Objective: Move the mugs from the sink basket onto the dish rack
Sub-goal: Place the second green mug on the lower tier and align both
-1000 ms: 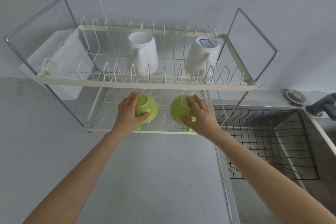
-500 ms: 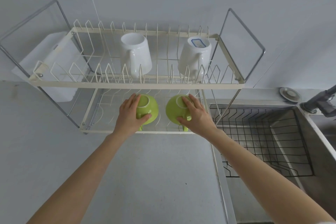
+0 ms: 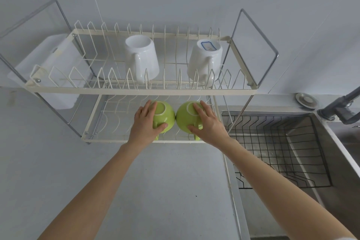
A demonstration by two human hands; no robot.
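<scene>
Two bare forearms reach up from 6 o'clock over the grey desk (image 3: 165,191). On the dish rack's (image 3: 140,91) lower shelf, the left hand (image 3: 145,125) grasps an upturned green mug (image 3: 165,114), thumb on its near wall. The right hand (image 3: 207,123) grasps a second green mug (image 3: 184,118), and the two mugs touch. At 3 o'clock the sink basket (image 3: 282,148) sits in the sink. Farther, at 12 o'clock, two white mugs (image 3: 143,58) stand inverted on the upper shelf.
</scene>
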